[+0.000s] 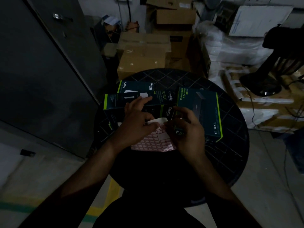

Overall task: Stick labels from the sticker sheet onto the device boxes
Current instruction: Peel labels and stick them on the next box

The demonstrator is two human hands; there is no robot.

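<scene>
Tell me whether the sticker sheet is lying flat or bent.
Bent: the sticker sheet's far edge curls up white between the left hand and right hand.

- sticker sheet [153, 142]: thin paper, smooth, faintly shiny, its far edge curling up white
- Omada AC1350 box [139, 98]: printed card, smooth, slight sheen
- PoE switch box [199, 112]: the same coated card, dark with green edges
- round table [230, 155]: dark, matt top, ridged in a diamond grid
- shipping cartons [143, 55]: plain brown corrugated cardboard, matt, taped
- cabinet [41, 71]: grey painted metal, smooth
</scene>
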